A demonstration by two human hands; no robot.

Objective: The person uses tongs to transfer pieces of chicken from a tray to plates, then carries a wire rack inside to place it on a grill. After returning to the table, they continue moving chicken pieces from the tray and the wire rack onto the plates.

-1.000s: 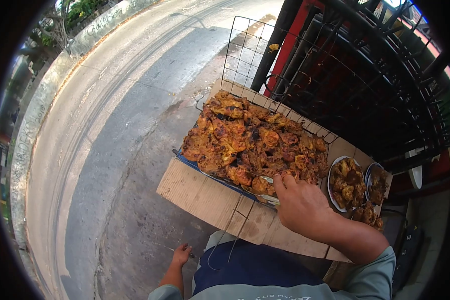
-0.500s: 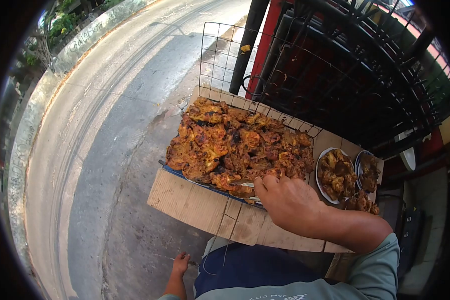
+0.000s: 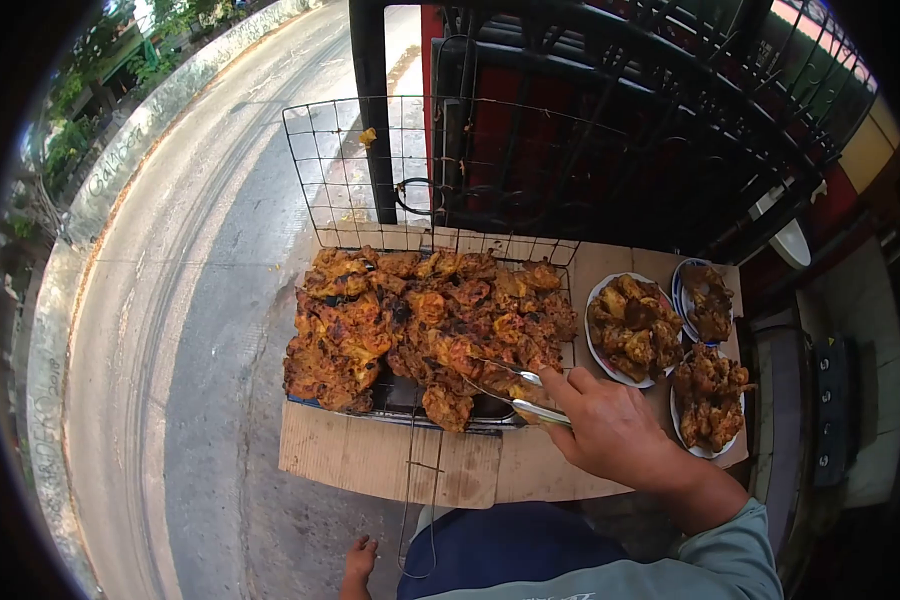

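Observation:
My right hand (image 3: 615, 425) is closed around metal tongs (image 3: 542, 411). The tongs' jaws reach left over the front edge of the grill basket, right beside a charred piece of chicken (image 3: 448, 408). More grilled chicken (image 3: 415, 315), browned and blackened in spots, covers most of the wire grill basket (image 3: 395, 412). Bare wire and a dark tray show through gaps along the basket's front. Low by my side hangs my left hand (image 3: 361, 556), fingers loosely apart with nothing visible in them.
The basket's wire lid (image 3: 345, 185) stands raised at the back. On the cardboard (image 3: 360, 450) to the right are a plate of chicken (image 3: 592, 345), a blue-rimmed plate (image 3: 682, 300) and a third plate (image 3: 722, 447). A black metal gate (image 3: 610, 130) rises behind; a road (image 3: 200, 200) runs left.
My right hand and the tongs have shifted slightly right, and the tongs show more. A chicken piece at the front has changed position, exposing bare wire. The view has turned right.

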